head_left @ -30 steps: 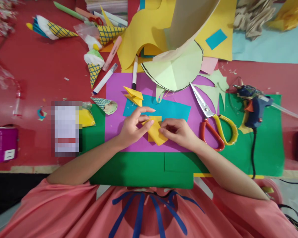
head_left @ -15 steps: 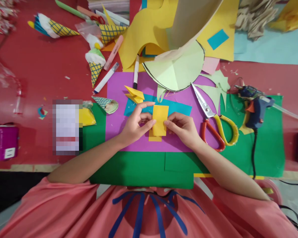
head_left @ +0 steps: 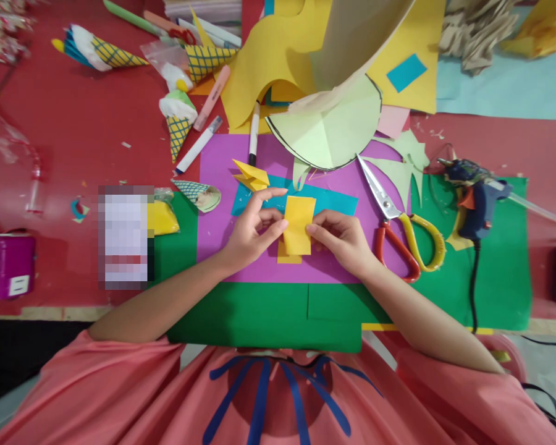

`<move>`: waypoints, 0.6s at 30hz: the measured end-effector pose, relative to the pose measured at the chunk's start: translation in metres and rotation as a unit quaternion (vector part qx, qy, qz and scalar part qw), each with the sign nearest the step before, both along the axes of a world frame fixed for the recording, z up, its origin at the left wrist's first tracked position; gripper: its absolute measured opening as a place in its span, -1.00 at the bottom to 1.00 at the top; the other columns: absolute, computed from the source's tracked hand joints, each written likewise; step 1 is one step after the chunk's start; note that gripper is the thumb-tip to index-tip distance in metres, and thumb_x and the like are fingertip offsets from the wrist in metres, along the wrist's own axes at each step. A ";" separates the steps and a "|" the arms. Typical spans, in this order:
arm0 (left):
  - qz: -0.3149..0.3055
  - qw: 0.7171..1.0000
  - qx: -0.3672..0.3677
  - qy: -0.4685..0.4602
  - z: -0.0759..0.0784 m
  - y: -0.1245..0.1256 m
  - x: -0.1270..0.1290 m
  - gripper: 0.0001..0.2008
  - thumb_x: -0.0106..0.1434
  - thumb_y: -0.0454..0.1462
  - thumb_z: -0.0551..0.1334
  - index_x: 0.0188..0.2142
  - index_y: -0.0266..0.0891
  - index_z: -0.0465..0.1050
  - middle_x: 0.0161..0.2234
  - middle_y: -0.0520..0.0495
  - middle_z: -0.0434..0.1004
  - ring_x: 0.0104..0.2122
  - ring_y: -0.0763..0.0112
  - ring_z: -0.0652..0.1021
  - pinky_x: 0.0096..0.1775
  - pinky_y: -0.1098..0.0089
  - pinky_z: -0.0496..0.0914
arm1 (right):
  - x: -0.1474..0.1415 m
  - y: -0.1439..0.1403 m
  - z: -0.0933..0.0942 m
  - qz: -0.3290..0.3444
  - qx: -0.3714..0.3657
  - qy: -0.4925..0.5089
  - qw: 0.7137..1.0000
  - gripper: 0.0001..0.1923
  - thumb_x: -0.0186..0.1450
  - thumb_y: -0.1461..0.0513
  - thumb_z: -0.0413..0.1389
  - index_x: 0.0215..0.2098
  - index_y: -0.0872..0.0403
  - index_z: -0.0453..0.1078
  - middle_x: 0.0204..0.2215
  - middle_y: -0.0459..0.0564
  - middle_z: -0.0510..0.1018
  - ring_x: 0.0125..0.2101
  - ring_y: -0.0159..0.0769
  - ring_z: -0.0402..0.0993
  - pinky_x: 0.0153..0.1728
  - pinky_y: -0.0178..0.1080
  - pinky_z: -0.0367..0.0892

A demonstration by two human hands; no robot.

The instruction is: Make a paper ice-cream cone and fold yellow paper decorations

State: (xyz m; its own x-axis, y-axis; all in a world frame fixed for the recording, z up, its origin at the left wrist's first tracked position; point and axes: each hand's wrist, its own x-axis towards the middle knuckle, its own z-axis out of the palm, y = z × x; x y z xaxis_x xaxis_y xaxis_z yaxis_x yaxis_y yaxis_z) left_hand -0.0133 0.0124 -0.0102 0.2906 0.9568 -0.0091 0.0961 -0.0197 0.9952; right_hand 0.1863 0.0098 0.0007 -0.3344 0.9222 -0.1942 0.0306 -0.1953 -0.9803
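Note:
A small yellow paper rectangle (head_left: 299, 225) is held up between my two hands. My left hand (head_left: 257, 232) pinches its left edge with the thumb, the index finger stretched out above. The thumb and fingers of my right hand (head_left: 338, 238) grip the right edge. Under it another yellow paper piece (head_left: 290, 252) shows on the purple sheet (head_left: 241, 269). Behind my hands lies a blue paper strip (head_left: 336, 203), and a folded yellow paper (head_left: 251, 175) sits at its left end. Scissors (head_left: 389, 213) with red and yellow handles lie right of my right hand.
A glue gun (head_left: 479, 207) with a black cord rests on the green sheet (head_left: 505, 278) at right. Small paper cones (head_left: 180, 133) and markers (head_left: 199, 145) lie at back left. Curled yellow paper (head_left: 269, 55) and a pale green paper disc (head_left: 333, 133) stand behind.
The yellow paper rectangle tilts slightly, its top edge a little further right. My hands stay in nearly the same place.

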 end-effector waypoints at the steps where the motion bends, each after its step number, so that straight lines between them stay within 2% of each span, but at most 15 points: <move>1: 0.003 1.000 0.006 0.003 0.000 0.000 0.000 -0.58 0.29 -0.17 0.24 0.10 -0.12 0.20 -0.49 0.12 0.40 -0.54 0.59 0.45 -0.52 0.55 0.29 | 0.000 0.000 0.000 0.002 0.000 -0.001 1.000 -0.73 0.29 0.11 0.16 -0.47 0.10 0.34 -0.58 -0.16 0.38 -0.56 -0.49 0.26 -0.51 -0.34 0.16; 6: 0.003 0.999 0.043 0.013 0.000 -0.001 0.000 -0.58 0.29 -0.19 0.23 0.10 -0.13 0.19 -0.50 0.12 0.38 -0.53 0.56 0.46 -0.50 0.53 0.30 | 0.000 0.000 0.001 0.013 0.002 -0.011 1.000 -0.74 0.29 0.12 0.17 -0.47 0.11 0.35 -0.55 -0.14 0.39 -0.54 -0.48 0.27 -0.50 -0.33 0.17; 11: -0.007 0.999 0.033 -0.008 -0.003 0.000 -0.001 -0.56 0.29 -0.18 0.23 0.13 -0.09 0.17 -0.47 0.10 0.37 -0.49 0.54 0.46 -0.44 0.51 0.35 | 0.000 0.000 0.002 0.026 0.006 -0.007 1.000 -0.73 0.29 0.11 0.16 -0.46 0.12 0.35 -0.55 -0.14 0.39 -0.55 -0.49 0.26 -0.51 -0.34 0.17; 18: -0.002 1.000 0.022 -0.015 -0.004 0.001 -0.002 -0.56 0.27 -0.19 0.25 0.11 -0.08 0.19 -0.51 0.14 0.31 -0.52 0.55 0.42 -0.46 0.52 0.32 | 0.000 0.000 0.001 0.034 0.019 -0.019 0.999 -0.75 0.30 0.14 0.15 -0.46 0.11 0.35 -0.54 -0.13 0.40 -0.54 -0.48 0.27 -0.50 -0.34 0.17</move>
